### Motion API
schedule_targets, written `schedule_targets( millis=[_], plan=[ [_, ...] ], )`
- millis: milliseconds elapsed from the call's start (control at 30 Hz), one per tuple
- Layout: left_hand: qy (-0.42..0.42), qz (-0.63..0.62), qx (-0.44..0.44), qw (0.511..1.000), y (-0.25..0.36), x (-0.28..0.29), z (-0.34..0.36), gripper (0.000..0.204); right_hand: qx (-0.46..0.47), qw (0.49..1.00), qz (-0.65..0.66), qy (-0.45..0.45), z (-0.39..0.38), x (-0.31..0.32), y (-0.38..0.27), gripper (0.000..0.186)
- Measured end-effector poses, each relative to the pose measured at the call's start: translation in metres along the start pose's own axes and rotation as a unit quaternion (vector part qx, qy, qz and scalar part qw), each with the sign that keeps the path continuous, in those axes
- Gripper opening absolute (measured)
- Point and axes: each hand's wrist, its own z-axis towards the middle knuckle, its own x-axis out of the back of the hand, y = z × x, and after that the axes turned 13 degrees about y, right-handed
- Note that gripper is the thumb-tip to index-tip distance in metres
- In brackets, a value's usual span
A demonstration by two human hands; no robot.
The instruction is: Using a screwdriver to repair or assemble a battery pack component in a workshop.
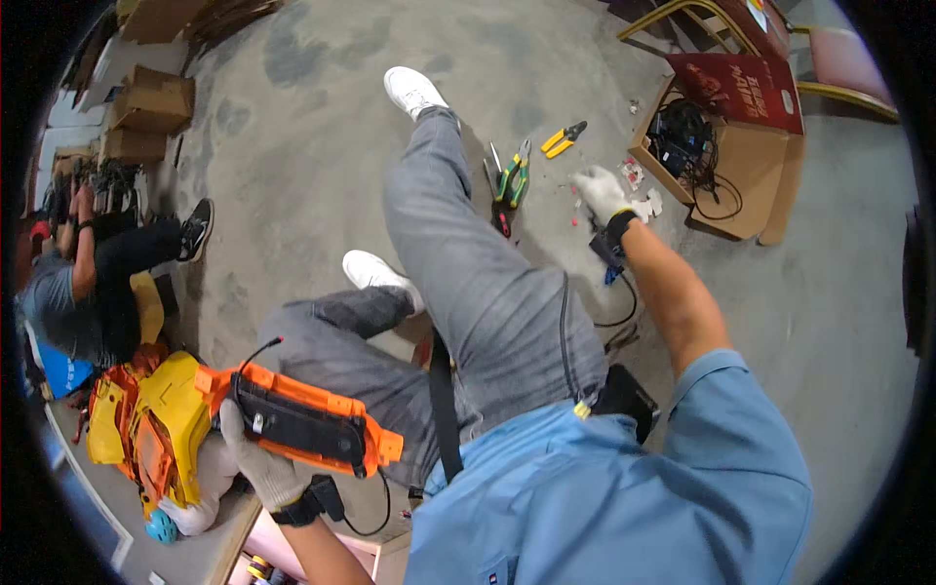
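Observation:
I sit on a concrete floor with my legs in grey trousers stretched out. My left hand (258, 463), in a white glove, grips an orange and black device (292, 421) with a yellow housing (166, 414) at its left end. My right hand (600, 192), also gloved, reaches out over the floor, its fingers bent down near small white and red scraps (639, 190). I cannot tell whether it holds anything. Green-handled pliers (514, 178) and yellow-handled pliers (563, 139) lie just to its left.
An open cardboard box (726, 161) holding black cables stands to the right of my right hand. Another person (97, 283) sits at the far left. Cardboard boxes (151, 102) are stacked at the upper left. A chair frame (702, 19) is at the top right.

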Motion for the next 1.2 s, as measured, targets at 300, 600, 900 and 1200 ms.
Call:
schedule_targets(
  millis=[300, 600, 900, 1200],
  plan=[
    [0.095, 0.168, -0.05, 0.98, 0.006, -0.074, 0.046, 0.044, -0.04, 0.985, -0.163, 0.032, 0.063, -0.133, 0.11, 0.032],
    [0.181, 0.171, 0.024, 0.968, -0.003, -0.08, 0.077, 0.049, -0.217, 0.969, -0.117, -0.011, 0.016, -0.129, 0.16, 0.042],
    [0.159, 0.176, 0.016, 0.971, -0.003, -0.059, 0.079, 0.068, -0.1, 0.971, -0.163, -0.146, -0.052, -0.178, 0.12, 0.041],
    [0.083, 0.186, 0.046, 0.978, -0.003, -0.059, 0.083, 0.069, -0.05, 0.939, -0.302, -0.154, -0.066, -0.203, 0.097, 0.028]
  ],
)
